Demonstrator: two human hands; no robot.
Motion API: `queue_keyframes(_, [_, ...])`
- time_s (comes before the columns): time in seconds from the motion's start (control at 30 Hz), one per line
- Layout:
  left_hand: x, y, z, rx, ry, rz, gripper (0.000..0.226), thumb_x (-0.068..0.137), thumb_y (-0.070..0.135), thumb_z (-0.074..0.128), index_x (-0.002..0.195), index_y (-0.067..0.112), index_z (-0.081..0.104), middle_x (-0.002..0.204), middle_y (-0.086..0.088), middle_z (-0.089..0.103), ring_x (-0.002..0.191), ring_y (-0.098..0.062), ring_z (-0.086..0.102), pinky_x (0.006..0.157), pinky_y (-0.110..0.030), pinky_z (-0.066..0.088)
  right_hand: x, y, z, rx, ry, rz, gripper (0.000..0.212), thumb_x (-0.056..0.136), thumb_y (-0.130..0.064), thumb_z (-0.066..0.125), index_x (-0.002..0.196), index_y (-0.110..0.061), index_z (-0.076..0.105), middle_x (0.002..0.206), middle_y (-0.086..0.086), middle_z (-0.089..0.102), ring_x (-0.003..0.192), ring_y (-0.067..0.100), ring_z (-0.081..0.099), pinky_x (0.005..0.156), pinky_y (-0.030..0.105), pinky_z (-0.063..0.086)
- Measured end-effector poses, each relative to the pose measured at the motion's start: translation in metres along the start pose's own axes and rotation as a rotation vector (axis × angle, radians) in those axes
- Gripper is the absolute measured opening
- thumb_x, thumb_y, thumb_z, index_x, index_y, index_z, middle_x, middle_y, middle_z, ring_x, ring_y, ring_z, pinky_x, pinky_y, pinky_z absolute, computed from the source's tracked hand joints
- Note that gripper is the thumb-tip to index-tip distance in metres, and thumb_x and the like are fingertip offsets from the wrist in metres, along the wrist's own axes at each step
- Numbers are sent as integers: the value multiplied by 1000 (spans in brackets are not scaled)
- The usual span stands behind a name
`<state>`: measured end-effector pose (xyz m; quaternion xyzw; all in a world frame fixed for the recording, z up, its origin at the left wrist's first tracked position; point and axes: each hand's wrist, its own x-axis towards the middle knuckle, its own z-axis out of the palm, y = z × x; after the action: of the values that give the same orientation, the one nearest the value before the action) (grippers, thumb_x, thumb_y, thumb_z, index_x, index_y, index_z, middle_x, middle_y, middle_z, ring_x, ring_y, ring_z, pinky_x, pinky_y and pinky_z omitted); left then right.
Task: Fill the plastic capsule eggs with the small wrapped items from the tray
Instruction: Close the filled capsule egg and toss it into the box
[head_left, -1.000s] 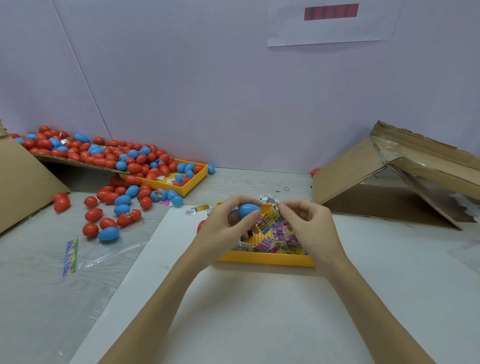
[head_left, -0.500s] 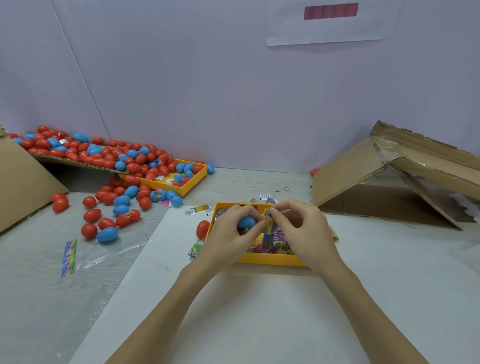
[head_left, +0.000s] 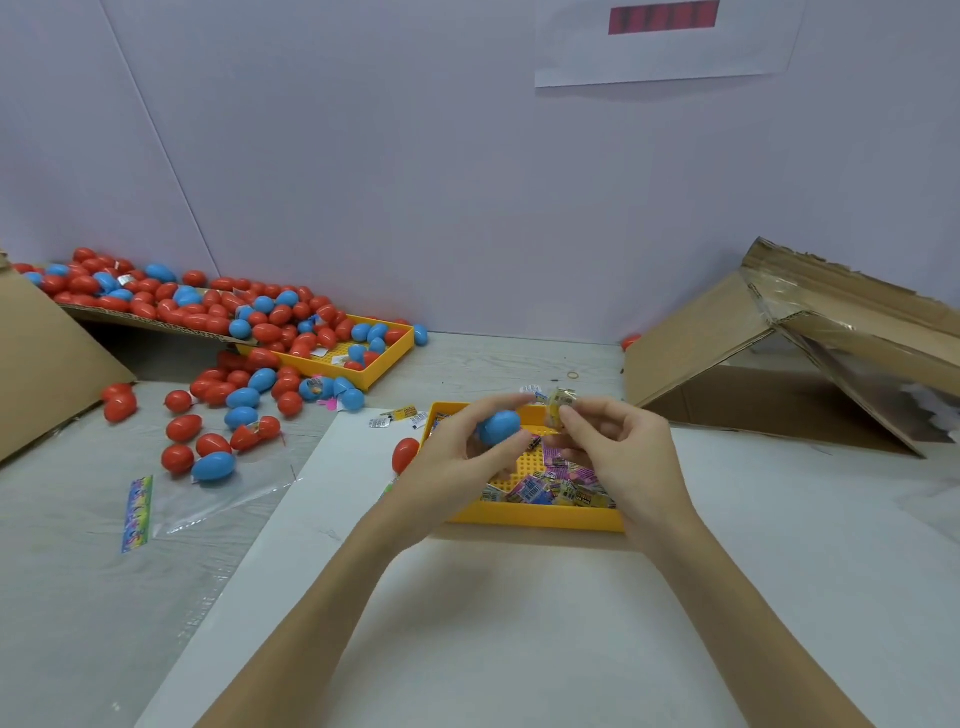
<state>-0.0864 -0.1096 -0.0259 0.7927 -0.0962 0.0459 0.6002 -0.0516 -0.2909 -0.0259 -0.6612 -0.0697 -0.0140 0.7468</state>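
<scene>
My left hand (head_left: 457, 467) grips a blue capsule egg (head_left: 500, 427) above the yellow tray (head_left: 530, 517). Just right of it, my right hand (head_left: 618, 457) pinches a small yellow wrapped item (head_left: 562, 402) between thumb and fingertips, held up beside the egg. The tray holds several colourful wrapped items (head_left: 556, 486) piled toward its near right side. A red egg (head_left: 404, 454) lies on the white sheet against the tray's left wall.
A heap of red and blue eggs (head_left: 208, 312) spills from a cardboard flap into a second yellow tray (head_left: 363, 358) at the back left. Loose eggs and a clear plastic bag (head_left: 208, 499) lie left. A torn cardboard box (head_left: 810, 353) stands right.
Both hands have risen a little over the tray. My right hand has lifted a yellow wrapped item out of the pile and holds it beside the blue egg.
</scene>
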Motion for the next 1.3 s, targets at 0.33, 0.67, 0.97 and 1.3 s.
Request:
queue_keyframes(0.33, [-2, 3, -6, -42, -13, -6, 32, 94, 15, 71, 124, 25, 65, 110, 5, 75, 102, -13, 73, 86, -23, 58, 2, 5, -3, -420, -76, -258, 15, 99, -24, 67, 87, -22, 77, 67, 4, 73, 58, 19, 69, 63, 32, 58])
queue_keyframes(0.67, [-2, 3, -2, 39, -14, -54, 49, 105, 20, 54, 150, 37, 46, 124, -2, 60, 109, -17, 63, 95, -23, 54, 0, 5, -2, -713, 12, -527, 19, 99, -23, 65, 89, -12, 77, 70, -1, 72, 67, 16, 66, 67, 45, 54])
queue_keyframes(0.97, [-2, 4, -1, 49, 19, -44, 36, 103, 20, 56, 137, 32, 52, 123, 4, 62, 109, -8, 65, 97, -26, 55, -2, 7, -4, -831, 4, -641, 11, 98, -16, 67, 96, -12, 77, 79, 1, 73, 69, 15, 63, 64, 40, 56])
queue_keyframes(1.3, [-1, 4, 1, 70, 46, -47, 35, 102, 18, 58, 135, 30, 55, 127, 4, 62, 115, -12, 63, 100, -28, 55, -1, 7, -2, -644, -30, -455, 19, 102, -22, 60, 93, -13, 74, 73, -7, 71, 76, 7, 67, 65, 34, 53])
